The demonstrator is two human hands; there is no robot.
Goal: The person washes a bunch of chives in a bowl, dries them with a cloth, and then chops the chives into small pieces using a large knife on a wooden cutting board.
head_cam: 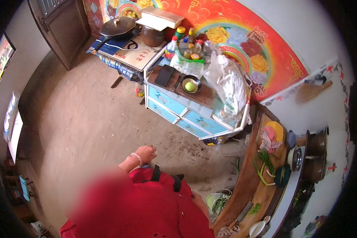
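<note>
My left hand [145, 154], with a bracelet at the wrist, hangs over the bare floor in front of my red clothing [148, 208]. Its fingers look curled, and I cannot tell whether they hold anything. Of my right arm [200, 203] only a strip of skin shows beside the clothing; the hand is hidden. On that side a long wooden board [241, 190] carries a cleaver [243, 211], chopped greens [254, 209], green onions [263, 171] and a pink cloth [269, 139]. Below its edge a light green bin [211, 201] holds leafy scraps.
Ahead stands a blue-doored cabinet [163, 99] bearing a bowl [185, 79] with a round green fruit [190, 86], several bottles [171, 49] and white plastic bags [230, 80]. Left of it, a lidded pan [118, 26] and dark pot [152, 37] sit on a table. A door [62, 32] is far left.
</note>
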